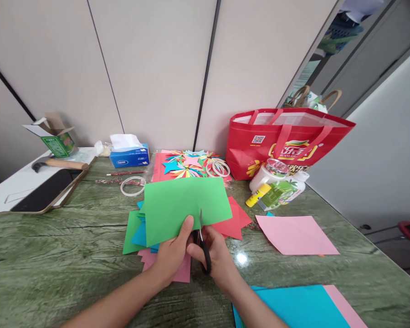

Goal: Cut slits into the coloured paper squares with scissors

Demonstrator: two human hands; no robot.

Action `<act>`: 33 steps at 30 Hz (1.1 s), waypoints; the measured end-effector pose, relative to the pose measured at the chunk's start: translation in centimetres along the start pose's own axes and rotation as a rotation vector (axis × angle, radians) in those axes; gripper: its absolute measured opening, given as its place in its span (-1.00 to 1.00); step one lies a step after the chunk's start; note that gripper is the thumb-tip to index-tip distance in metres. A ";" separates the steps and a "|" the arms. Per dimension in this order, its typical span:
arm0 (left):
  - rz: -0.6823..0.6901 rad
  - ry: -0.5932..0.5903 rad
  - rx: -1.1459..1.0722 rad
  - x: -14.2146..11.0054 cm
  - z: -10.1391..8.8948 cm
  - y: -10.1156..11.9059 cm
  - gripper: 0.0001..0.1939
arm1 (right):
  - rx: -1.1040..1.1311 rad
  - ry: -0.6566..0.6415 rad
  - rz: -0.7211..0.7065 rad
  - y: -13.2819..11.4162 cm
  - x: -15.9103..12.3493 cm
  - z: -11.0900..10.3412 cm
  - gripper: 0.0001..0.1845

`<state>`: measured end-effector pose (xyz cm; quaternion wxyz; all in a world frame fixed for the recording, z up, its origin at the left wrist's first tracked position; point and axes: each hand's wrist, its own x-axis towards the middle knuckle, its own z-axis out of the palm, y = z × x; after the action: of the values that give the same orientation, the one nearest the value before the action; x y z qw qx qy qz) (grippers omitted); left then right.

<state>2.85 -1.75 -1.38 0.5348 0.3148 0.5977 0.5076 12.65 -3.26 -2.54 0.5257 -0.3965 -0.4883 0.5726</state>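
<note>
A sheet of green paper is held up over the table by my left hand, its thumb on top near the lower edge. My right hand grips black-handled scissors. Their blades stand at the sheet's lower edge, right of its middle, one blade showing above the paper. Beneath lie blue paper pieces, another green piece, a pink piece with a jagged edge, and red paper with pointed corners. The fingers under the sheet are partly hidden.
Paper decorations and rolls of tape lie at the back. A blue tissue box, red bag, yellow glue stick and hammer stand or lie around. Pink paper and blue sheets are at right.
</note>
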 end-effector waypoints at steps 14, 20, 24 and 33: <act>-0.027 -0.053 0.081 -0.1 -0.1 0.1 -0.68 | -0.034 0.010 0.025 0.0 -0.1 -0.1 -0.62; -0.048 -0.088 0.112 -0.2 -0.1 0.3 -0.70 | -0.016 -0.009 0.044 0.0 -0.1 0.0 -0.63; -0.023 -0.084 0.124 -0.1 -0.2 0.0 -0.70 | -0.016 -0.017 0.041 0.0 -0.1 -0.1 -0.64; -0.046 -0.121 0.108 -0.4 -0.2 0.5 -0.70 | 0.005 -0.020 0.055 0.4 -0.2 -0.1 -0.66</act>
<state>2.68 -2.00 -0.78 0.5637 0.3592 0.5980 0.4422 12.68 -3.40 -2.92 0.5060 -0.4028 -0.4810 0.5918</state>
